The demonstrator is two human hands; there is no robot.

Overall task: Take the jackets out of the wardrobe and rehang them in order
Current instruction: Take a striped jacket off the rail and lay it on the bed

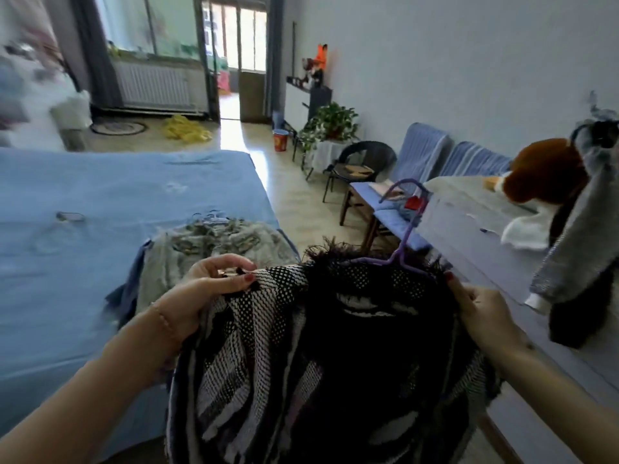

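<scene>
A black-and-white knitted jacket (321, 356) with a fringed collar hangs on a purple hanger (400, 242) in front of me. My left hand (207, 286) pinches its left shoulder between thumb and fingers. My right hand (482, 313) grips the right shoulder edge. The hanger's hook points up and away from me. A pile of grey and patterned garments (214, 246) lies on the blue bed (100, 212) just behind the jacket. No wardrobe is visible.
A grey garment (579, 249) hangs at the right beside a brown plush toy (546, 175) on a white cabinet (475, 226). Blue-cushioned chairs (418, 162), a black chair (361, 165) and a potted plant (331, 123) line the right wall. A tiled aisle (284, 182) runs to the balcony door.
</scene>
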